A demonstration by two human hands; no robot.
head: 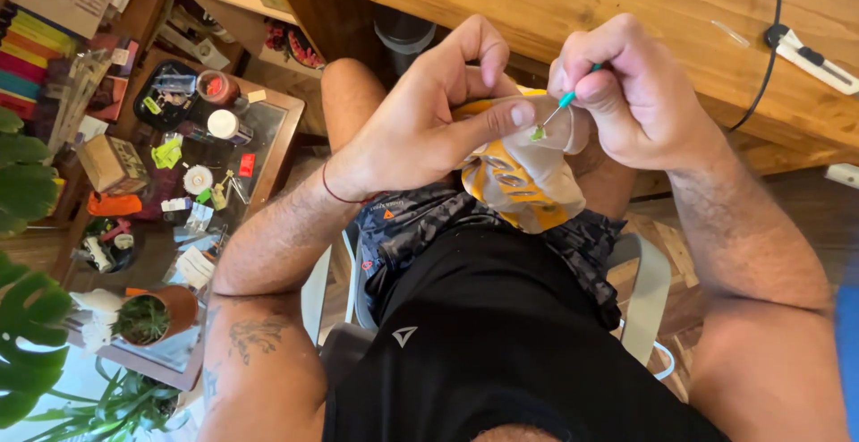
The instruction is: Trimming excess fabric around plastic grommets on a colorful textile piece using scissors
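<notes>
From the head view, the left hand (420, 124) pinches a yellow and white cloth (519, 178) over the lap, its fingers (501, 118) closed on a fold, probably to keep the spot taut and raised. The right hand (626, 93) has its fingers shut around 1 thin teal-handled tool (565, 102), tip touching a small green bit (537, 133) on the cloth just beside the left thumb, a grip that looks suited to fine work. There is 1 cloth, 1 tool, 2 hands. Above them runs a wooden worktop (626, 4) with 1 black cable (769, 57); to the left stands a cluttered low table (282, 124) with 1 potted plant (148, 317).
</notes>
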